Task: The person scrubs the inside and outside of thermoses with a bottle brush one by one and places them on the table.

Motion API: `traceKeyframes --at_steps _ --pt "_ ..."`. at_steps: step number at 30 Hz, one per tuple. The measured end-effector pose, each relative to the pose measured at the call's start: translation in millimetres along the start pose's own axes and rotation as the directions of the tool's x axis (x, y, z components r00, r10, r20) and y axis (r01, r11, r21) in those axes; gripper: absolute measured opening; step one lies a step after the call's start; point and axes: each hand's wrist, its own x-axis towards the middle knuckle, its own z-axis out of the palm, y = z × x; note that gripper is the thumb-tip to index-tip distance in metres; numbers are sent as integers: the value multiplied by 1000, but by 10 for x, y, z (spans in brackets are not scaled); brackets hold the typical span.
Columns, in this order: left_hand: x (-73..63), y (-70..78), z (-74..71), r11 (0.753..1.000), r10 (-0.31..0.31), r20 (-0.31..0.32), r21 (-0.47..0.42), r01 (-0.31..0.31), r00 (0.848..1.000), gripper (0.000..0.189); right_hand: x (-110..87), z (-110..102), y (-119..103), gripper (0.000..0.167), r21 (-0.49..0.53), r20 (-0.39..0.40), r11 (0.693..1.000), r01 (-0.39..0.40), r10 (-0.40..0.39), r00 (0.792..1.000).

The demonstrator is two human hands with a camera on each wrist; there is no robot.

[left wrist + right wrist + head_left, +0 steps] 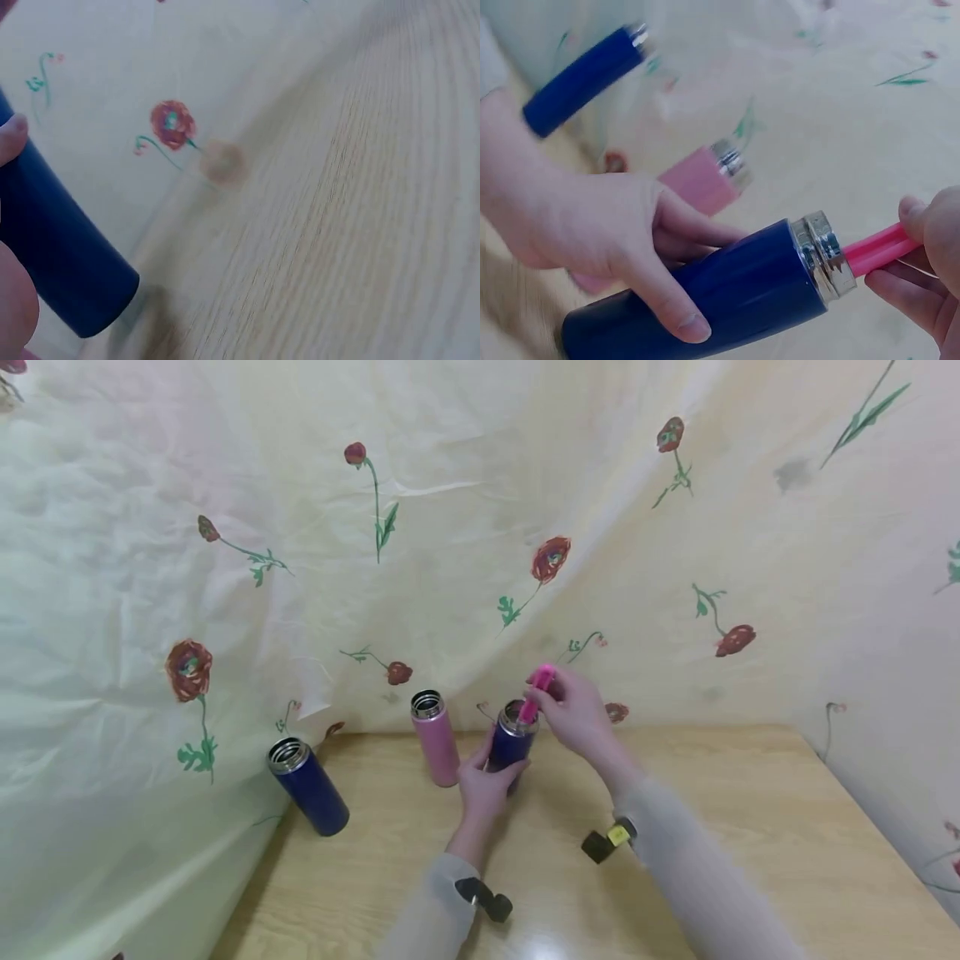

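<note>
My left hand [483,785] grips a dark blue metal bottle [742,292] around its body, thumb on the near side. The bottle has a bare silver screw neck and no lid on it. Its base shows in the left wrist view, close to the tabletop; whether it touches cannot be told. Between thumb and fingers, my right hand [577,710] pinches a bright pink grooved handle [877,249]. The handle's lower end goes into the bottle's mouth, so what is on it is hidden.
An uncapped pink bottle [437,747] stands just left of the held one. Farther left is a second dark blue bottle [311,789], also uncapped. Flower-printed cloth [465,568] hangs behind and beside the wooden table [712,827].
</note>
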Motion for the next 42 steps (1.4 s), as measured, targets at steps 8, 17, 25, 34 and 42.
traceKeyframes --at_steps 8,17,25,34,42 --pt "-204 72 -237 985 124 199 90 -144 972 78 -496 -128 157 17 259 -147 966 14 25 989" --pt "-251 150 -381 951 225 370 116 -286 901 77 -924 -220 190 16 390 -195 920 43 37 980" --pt "-290 178 -398 961 178 401 123 -246 899 78 -1032 -289 180 17 363 -202 931 38 39 979" --pt "-323 165 -427 969 144 416 126 -214 898 79 -1133 -411 81 18 385 -245 921 65 34 969" --pt "-283 127 -428 936 243 410 140 -324 879 75 -1184 -589 -32 16 438 -376 879 190 -12 926"
